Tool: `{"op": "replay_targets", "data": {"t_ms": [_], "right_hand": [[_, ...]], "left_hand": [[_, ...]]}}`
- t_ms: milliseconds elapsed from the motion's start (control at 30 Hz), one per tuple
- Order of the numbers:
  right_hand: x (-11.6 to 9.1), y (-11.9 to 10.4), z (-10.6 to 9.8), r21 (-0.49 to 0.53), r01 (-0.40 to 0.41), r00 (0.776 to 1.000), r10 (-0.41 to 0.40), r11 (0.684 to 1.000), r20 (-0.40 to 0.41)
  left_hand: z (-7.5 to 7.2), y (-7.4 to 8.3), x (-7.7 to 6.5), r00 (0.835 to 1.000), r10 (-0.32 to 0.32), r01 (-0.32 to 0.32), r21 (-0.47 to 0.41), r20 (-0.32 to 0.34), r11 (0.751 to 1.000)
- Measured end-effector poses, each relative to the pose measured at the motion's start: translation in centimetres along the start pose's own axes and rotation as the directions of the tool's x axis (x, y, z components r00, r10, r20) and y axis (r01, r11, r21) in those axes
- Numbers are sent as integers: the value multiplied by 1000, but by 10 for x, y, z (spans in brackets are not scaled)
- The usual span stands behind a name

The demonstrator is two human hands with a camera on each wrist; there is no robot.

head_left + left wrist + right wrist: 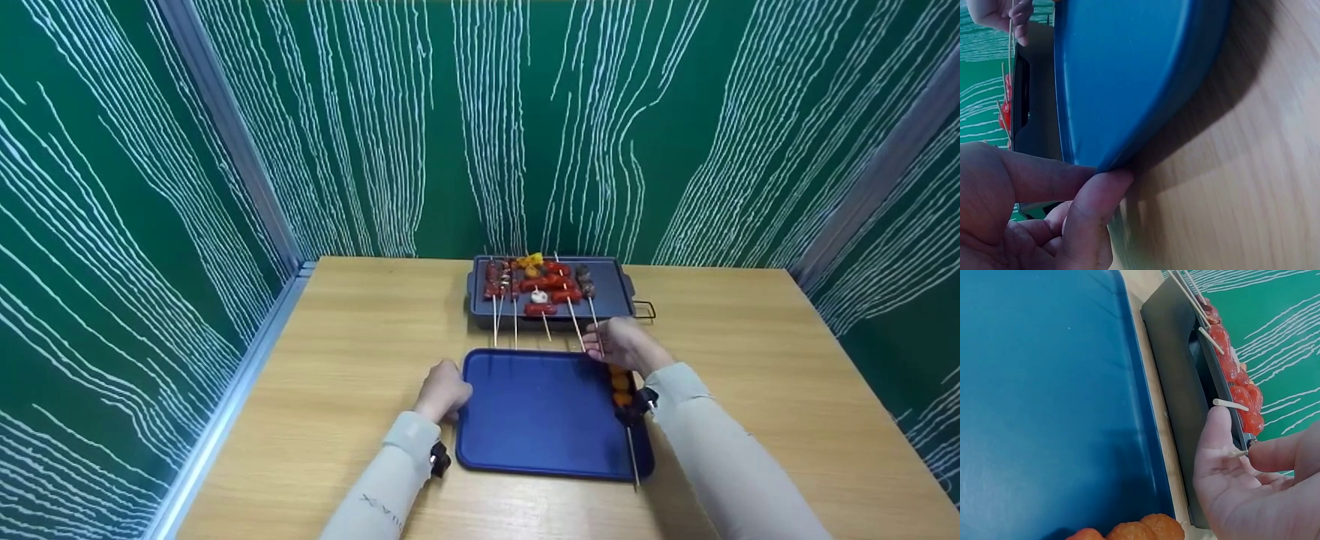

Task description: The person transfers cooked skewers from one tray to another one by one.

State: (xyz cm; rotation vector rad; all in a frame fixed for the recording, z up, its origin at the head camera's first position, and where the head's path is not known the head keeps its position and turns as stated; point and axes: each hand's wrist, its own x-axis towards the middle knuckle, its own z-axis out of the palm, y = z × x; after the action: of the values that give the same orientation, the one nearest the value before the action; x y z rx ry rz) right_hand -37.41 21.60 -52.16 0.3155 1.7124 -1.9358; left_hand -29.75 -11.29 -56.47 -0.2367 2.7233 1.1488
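In the head view, my left hand [444, 390] pinches the left rim of a blue tray [532, 412] between thumb and fingers. The left wrist view shows the tray's corner raised off the table in that pinch. My right hand [626, 345] is at the tray's far right corner, its fingers about the bare stick end of a skewer [587, 283] with dark pieces. That skewer's food lies on the grill pan [611, 277]. Along the tray's right side lies another skewer with orange balls [621, 386], partly hidden by my right hand and wrist.
Several skewers with red pieces [551, 282] lie on the pan, their sticks jutting towards the tray. A wire handle [645, 309] sticks out at the pan's right. The wooden table [360, 322] meets green panels [375, 150] with white lines behind.
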Motion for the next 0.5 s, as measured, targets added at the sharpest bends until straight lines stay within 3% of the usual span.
{"op": "replay_targets", "data": {"t_ms": [267,500], "right_hand": [[3,-3,-1,-8,-33,999,33,999,22],[4,-6,-3,-65,-6,1000,8,998,29]], "left_hand": [[-1,-1,0,999,-31,31,-3,34,1000],[-1,1,-1,999,-33,33,-9,18,999]]}}
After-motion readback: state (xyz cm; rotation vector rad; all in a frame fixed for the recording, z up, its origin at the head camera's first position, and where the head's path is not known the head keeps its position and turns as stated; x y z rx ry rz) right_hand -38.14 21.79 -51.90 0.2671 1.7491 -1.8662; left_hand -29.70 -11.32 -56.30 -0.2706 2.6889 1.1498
